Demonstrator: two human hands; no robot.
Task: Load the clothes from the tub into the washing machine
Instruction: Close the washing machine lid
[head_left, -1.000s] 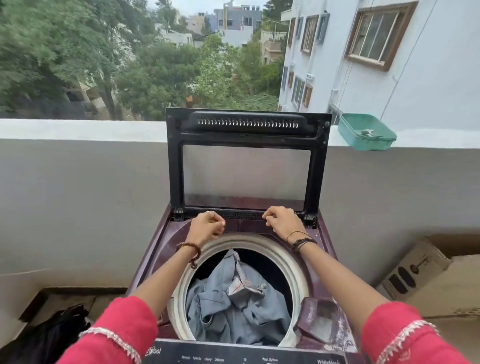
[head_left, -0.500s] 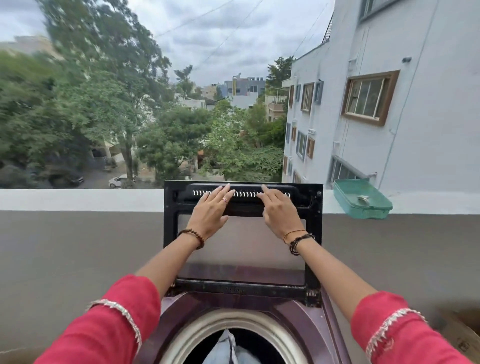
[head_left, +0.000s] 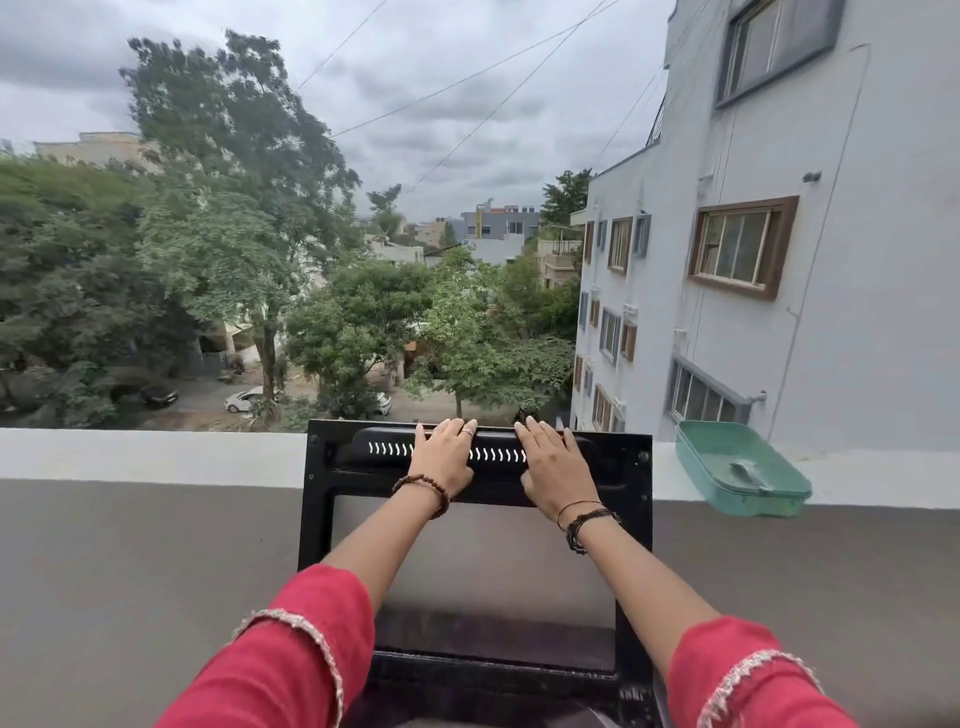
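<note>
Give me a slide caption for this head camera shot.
Both hands rest on the raised washer lid's top edge, balcony wall behind.

Left hand (head_left: 442, 457), right hand (head_left: 556, 464): flat, outstretched.

- green tray (head_left: 740, 475) sits on the parapet (head_left: 156, 457) at the right, tilted a bit, with something small and grey in it
- white building (head_left: 779, 234) with brown-framed windows fills the right side
- big trees (head_left: 234, 234) on the left and middle
- white car (head_left: 244, 400) parked on the street below, dark car (head_left: 158, 395) further left
- cloudy sky, wires (head_left: 467, 78) crossing the top
</note>
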